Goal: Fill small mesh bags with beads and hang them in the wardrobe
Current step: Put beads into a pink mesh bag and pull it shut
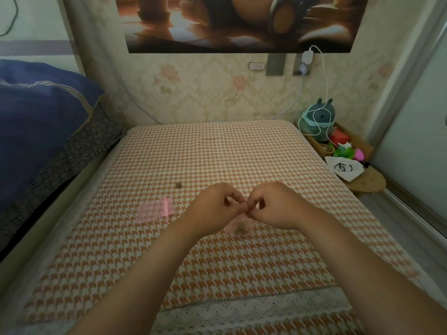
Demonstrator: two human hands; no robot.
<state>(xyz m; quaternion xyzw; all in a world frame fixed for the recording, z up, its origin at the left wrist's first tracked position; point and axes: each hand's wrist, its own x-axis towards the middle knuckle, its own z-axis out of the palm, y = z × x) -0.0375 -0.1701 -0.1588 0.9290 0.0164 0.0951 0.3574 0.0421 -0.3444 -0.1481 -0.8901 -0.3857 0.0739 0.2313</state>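
Pinching the top of a soft pink mesh bag (239, 227), left grip (215, 205) and right grip (273, 206) curled tight together, over the houndstooth bedspread (217, 153); flat, sheer second bag (154, 210) lying just left.

bag (154, 210) on bed (217, 153) | bead (179, 184) behind it | second bag (238, 227) right of it

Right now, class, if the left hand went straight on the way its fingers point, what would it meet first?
The right hand: the left hand points across at it, fingertips apparently meeting where both pinch the pink mesh bag. Depth there is unclear.
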